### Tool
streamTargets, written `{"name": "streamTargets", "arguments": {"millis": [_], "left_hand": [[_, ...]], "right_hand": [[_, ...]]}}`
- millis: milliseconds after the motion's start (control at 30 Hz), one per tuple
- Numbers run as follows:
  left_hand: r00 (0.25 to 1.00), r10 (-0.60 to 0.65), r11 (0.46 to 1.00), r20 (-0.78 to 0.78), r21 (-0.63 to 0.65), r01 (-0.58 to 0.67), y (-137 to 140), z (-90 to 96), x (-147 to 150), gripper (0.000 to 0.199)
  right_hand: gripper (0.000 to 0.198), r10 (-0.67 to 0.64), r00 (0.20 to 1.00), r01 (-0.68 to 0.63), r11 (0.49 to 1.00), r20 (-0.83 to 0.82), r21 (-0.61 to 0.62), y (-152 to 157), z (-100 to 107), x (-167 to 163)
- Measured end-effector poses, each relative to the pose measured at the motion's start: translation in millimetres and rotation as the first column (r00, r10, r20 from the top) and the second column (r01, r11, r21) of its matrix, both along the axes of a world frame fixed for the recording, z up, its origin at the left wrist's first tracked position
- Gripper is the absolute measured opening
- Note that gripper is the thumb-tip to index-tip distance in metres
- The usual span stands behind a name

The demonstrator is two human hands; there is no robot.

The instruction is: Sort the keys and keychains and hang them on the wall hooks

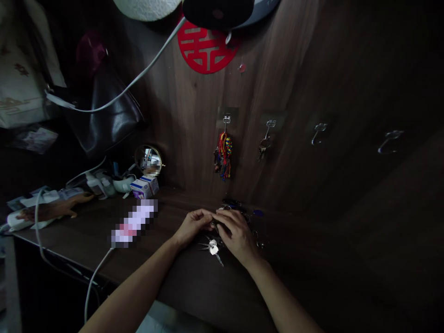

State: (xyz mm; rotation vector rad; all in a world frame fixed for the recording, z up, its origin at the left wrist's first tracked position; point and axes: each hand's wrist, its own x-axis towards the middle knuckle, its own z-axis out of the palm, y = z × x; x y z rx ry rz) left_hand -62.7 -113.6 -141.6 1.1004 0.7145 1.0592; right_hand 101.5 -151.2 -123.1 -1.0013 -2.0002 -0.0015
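My left hand (pixel 192 227) and my right hand (pixel 236 232) meet over the dark wooden desk, fingertips pinched together. Between them is a small dark key-like piece (pixel 214 225), mostly covered by the fingers. Just below lies a bunch of silver keys (pixel 213 247), fanned out on the desk. Behind my right hand are several more small items, partly hidden, among them a blue oval tag (pixel 258 213) and some metal rings or keys (pixel 257 238) to its right.
On the wall panel hang a colourful braided key bundle (pixel 224 155) and a small key ring (pixel 262 148); two further hooks (pixel 319 133) are to the right. Left on the desk are a lit blurred phone (pixel 135 224), small boxes (pixel 144 186), a round mirror (pixel 149 159) and an animal figure (pixel 57 208).
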Motion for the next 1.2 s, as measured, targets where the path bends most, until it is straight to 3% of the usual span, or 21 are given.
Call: {"name": "streamTargets", "arguments": {"millis": [333, 500, 667, 800, 1000, 1200], "left_hand": [[0.999, -0.041, 0.996, 0.006, -0.078, 0.041, -0.6, -1.8, -0.1, 0.034], [0.998, -0.052, 0.997, 0.02, -0.051, 0.053, 0.6, -2.7, -0.7, 0.033], [0.998, -0.056, 0.998, -0.004, -0.016, 0.056, 0.2, -2.2, -0.6, 0.031], [0.999, -0.051, 0.999, 0.015, 0.015, 0.051, 0.1, -2.8, -0.2, 0.03], [1.0, -0.022, 0.998, -0.021, 0.055, 0.023, -1.8, 0.7, 0.7, 0.031], [0.995, 0.035, 0.989, -0.089, 0.148, -0.021, -3.0, 3.6, -1.3, 0.026]], "right_hand": [[0.026, 0.007, 1.0, -0.007, 0.999, 0.001, -0.047, 3.9, -7.9, 2.0], [0.014, -0.014, 0.986, -0.013, 0.987, -0.168, -0.163, 4.0, -7.5, -1.3], [0.019, -0.076, 0.914, -0.095, 0.914, -0.398, -0.395, 6.2, -6.7, -4.2], [0.022, -0.073, 0.882, -0.18, 0.861, -0.465, -0.475, 6.6, -5.3, -4.5], [0.024, -0.056, 0.871, -0.229, 0.832, -0.487, -0.505, 5.9, -5.5, -6.2], [0.022, -0.106, 0.835, -0.174, 0.88, -0.54, -0.442, 8.9, -11.3, -4.5]]}}
